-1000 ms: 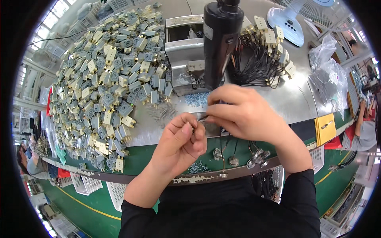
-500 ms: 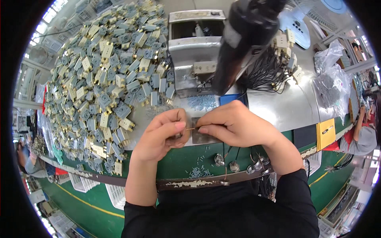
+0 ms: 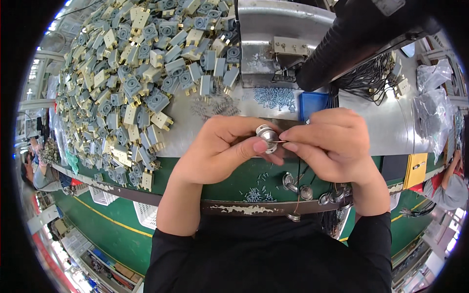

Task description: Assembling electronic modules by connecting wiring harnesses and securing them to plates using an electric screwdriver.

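Observation:
My left hand (image 3: 227, 146) grips a round, shiny metal cap (image 3: 265, 133) between thumb and fingers, its hollow facing right. A thin copper-coloured wire (image 3: 280, 141) reaches to the cap, and my right hand (image 3: 334, 144) pinches it between thumb and forefinger. Where the wire meets the cap is too small to make out. Below my hands, several similar round metal pieces (image 3: 306, 192) on wires lie along the front edge of the green bench mat (image 3: 224, 188). Loose small screws (image 3: 259, 195) are heaped on the mat nearby.
A large pile of grey and cream plug-like housings (image 3: 132, 83) fills the left. A metal machine (image 3: 281, 27) stands ahead, with more screws (image 3: 274, 97) and a blue tray (image 3: 312, 103) before it. A thick black cylinder (image 3: 361, 44) slants overhead. Black cables (image 3: 364, 78) lie right.
Both hands have shifted right in the picture, and the view has moved closer to the bench. The metal cap now shows in my left hand; before, only the thin wire was visible between the hands.

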Tool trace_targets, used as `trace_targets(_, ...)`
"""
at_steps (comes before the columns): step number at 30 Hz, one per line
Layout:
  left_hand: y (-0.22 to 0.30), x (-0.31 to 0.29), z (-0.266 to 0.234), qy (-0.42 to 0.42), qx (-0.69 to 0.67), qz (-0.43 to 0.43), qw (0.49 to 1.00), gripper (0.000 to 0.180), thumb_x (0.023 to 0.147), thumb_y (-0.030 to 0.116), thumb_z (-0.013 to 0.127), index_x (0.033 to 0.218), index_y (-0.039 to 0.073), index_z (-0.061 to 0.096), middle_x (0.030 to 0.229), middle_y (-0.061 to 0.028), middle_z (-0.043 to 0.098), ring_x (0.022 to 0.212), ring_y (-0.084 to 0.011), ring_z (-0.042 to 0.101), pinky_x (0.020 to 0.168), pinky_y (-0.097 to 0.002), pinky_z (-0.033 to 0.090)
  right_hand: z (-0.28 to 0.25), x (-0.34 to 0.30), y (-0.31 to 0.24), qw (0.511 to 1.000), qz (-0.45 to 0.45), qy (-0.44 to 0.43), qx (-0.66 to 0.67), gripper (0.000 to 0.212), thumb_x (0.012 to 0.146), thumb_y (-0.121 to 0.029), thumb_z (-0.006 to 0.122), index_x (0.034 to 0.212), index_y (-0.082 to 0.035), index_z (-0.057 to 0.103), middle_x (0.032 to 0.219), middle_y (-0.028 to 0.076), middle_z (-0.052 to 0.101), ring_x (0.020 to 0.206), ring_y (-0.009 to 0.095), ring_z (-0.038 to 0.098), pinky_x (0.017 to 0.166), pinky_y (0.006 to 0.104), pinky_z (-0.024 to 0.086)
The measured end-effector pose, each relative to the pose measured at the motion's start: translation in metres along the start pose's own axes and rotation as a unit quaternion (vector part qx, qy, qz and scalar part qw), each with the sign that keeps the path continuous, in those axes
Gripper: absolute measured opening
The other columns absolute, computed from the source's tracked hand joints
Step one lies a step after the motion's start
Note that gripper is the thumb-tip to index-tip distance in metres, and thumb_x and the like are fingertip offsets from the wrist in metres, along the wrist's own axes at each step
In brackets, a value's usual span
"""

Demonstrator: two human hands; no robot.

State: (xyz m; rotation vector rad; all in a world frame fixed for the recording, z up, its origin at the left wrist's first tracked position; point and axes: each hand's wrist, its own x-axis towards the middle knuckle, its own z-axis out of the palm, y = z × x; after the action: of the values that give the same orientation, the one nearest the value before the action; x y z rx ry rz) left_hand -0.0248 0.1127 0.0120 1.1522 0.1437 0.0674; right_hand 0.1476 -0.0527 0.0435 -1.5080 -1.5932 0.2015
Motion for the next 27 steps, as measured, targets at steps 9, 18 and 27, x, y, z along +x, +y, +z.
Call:
trace_targets(9, -0.006, 0.001, 0.006, -0.044, -0.063, 0.016, 0.997, 0.048, 0.104, 0.028, 0.065, 0.123, -0.016, 0.063, 0.104, -0.0241, 0.074, 0.085, -0.0327, 0.077, 0.076, -0.0420, 0.064, -0.007, -0.001, -0.003, 0.992, 0.068, -0.014, 0.102, 0.016, 0.075, -0.003, 0.082, 0.091, -0.002, 0.081, 0.063, 0.004, 0.065, 0.047, 0.010, 0.047, 0.045, 0.0265, 0.033)
trace_targets(18, -0.001, -0.002, 0.002, -0.051, 0.053, 0.000, 0.997, 0.036, 0.104, 0.014, 0.067, 0.131, -0.010, 0.064, 0.100, -0.0138, 0.076, 0.093, -0.0187, 0.075, 0.080, -0.0296, 0.059, -0.004, 0.002, -0.022, 0.987, 0.155, 0.024, 0.046, 0.014, 0.073, -0.009, 0.087, 0.079, -0.003, 0.076, 0.060, 0.002, 0.061, 0.049, 0.010, 0.048, 0.047, 0.0263, 0.032)
trace_targets(27, -0.002, -0.003, 0.010, -0.046, 0.093, -0.017, 0.994, 0.024, 0.091, -0.001, 0.078, 0.110, -0.013, 0.070, 0.095, -0.0179, 0.077, 0.087, -0.0236, 0.077, 0.076, -0.0324, 0.062, -0.005, 0.000, -0.016, 0.990, 0.121, -0.040, 0.068, 0.025, 0.081, -0.014, 0.088, 0.071, -0.002, 0.068, 0.058, 0.001, 0.059, 0.050, 0.006, 0.049, 0.046, 0.0249, 0.035)
